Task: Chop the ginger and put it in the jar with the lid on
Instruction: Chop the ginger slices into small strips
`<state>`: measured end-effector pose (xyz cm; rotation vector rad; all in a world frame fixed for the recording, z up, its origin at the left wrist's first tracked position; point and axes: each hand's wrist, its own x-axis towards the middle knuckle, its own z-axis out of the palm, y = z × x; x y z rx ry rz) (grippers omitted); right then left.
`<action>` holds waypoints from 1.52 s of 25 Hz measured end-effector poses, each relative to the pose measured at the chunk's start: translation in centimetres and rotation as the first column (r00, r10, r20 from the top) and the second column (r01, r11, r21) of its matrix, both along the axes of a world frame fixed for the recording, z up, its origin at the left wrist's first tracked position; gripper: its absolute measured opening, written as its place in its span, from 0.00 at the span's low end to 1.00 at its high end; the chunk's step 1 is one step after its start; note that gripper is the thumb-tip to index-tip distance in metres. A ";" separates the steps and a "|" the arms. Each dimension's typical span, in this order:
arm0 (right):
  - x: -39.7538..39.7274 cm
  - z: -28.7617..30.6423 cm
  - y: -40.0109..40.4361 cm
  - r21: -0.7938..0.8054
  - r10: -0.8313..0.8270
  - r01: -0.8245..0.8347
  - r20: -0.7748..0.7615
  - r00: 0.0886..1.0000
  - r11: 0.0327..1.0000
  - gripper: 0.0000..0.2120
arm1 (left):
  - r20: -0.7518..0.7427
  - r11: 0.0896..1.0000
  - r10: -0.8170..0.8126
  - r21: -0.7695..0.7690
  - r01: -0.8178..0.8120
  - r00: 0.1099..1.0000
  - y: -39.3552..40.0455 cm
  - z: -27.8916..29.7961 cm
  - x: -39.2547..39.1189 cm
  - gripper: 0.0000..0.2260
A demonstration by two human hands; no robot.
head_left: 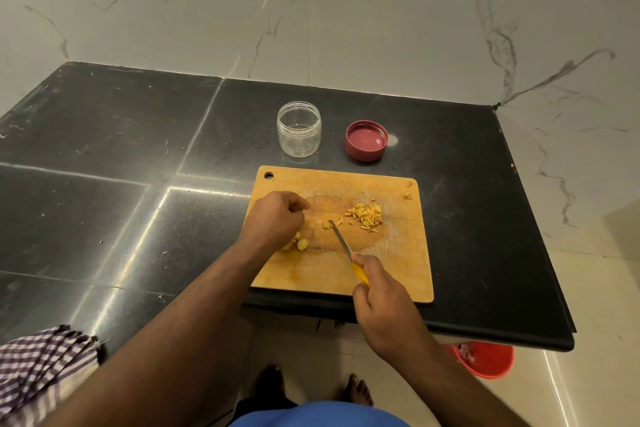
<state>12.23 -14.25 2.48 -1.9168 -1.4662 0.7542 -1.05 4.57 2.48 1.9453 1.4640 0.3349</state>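
Note:
A wooden cutting board (398, 270) lies at the counter's front edge. A pile of chopped ginger (366, 216) sits on its far right part, with a few loose bits by the knife tip. My right hand (379, 291) grips the yellow handle of a knife (341, 240), blade pointing up-left onto the board. My left hand (277, 218) rests on the board's left side with fingers curled; whole ginger pieces (298, 243) show just under its heel. Behind the board stand an empty clear jar (298, 129) and a red lid (366, 141), upside down.
The black stone counter (138, 184) spreads left and back to a marble wall. A checked cloth (45, 367) lies at the near left edge. A red bucket (485, 359) stands on the floor under the counter's right end.

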 end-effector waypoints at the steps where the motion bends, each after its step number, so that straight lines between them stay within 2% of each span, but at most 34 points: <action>1: -0.3 -0.1 0.2 0.009 0.039 -0.040 0.023 0.999 0.999 0.18 | -0.002 1.000 0.007 -0.004 -0.007 1.000 0.0 0.0 -0.3 0.12; 4: -0.3 -0.4 0.2 -0.008 0.110 -0.110 0.096 0.989 0.994 0.19 | -0.028 0.999 0.039 -0.023 -0.039 0.999 -0.2 -0.4 -1.0 0.11; 8: 1.8 -0.7 -0.5 -0.041 -0.116 0.121 0.098 0.988 0.992 0.19 | -0.011 0.999 0.042 -0.031 -0.042 0.999 -0.4 -0.4 -2.0 0.11; 13: 1.4 -0.3 -0.7 -0.051 -0.012 0.015 0.051 0.999 0.999 0.18 | 0.007 0.999 0.034 -0.040 -0.033 0.999 -0.5 0.1 -2.1 0.11; 18: 3.6 -0.2 -1.2 -0.073 -0.144 0.149 0.066 0.987 0.986 0.17 | 0.014 0.998 0.051 -0.040 -0.050 0.999 -0.3 0.6 -2.7 0.11; 21: 3.4 0.1 -1.0 -0.021 -0.117 0.117 0.006 0.993 0.993 0.17 | 0.022 0.997 0.047 -0.057 -0.046 0.999 -0.2 0.8 -3.1 0.10; 24: 2.8 -0.4 -0.7 -0.043 -0.093 0.092 -0.031 0.995 0.995 0.17 | -0.005 0.996 0.032 -0.080 -0.033 0.999 -0.2 0.9 -3.5 0.09; 30: 2.4 -0.5 -0.3 -0.054 -0.064 0.061 -0.058 0.996 0.997 0.16 | -0.091 0.981 -0.122 -0.163 0.106 0.988 -0.9 1.2 -3.4 0.11; 34: 2.1 -0.4 0.2 -0.050 -0.049 0.046 -0.069 0.996 0.998 0.16 | -0.213 0.977 -0.212 -0.045 0.207 0.954 -1.9 0.7 -2.6 0.12; 38: 2.0 -0.5 0.3 -0.050 -0.036 0.033 -0.062 0.997 0.998 0.16 | -0.239 0.969 -0.242 -0.007 0.247 0.941 -2.0 0.9 -2.2 0.05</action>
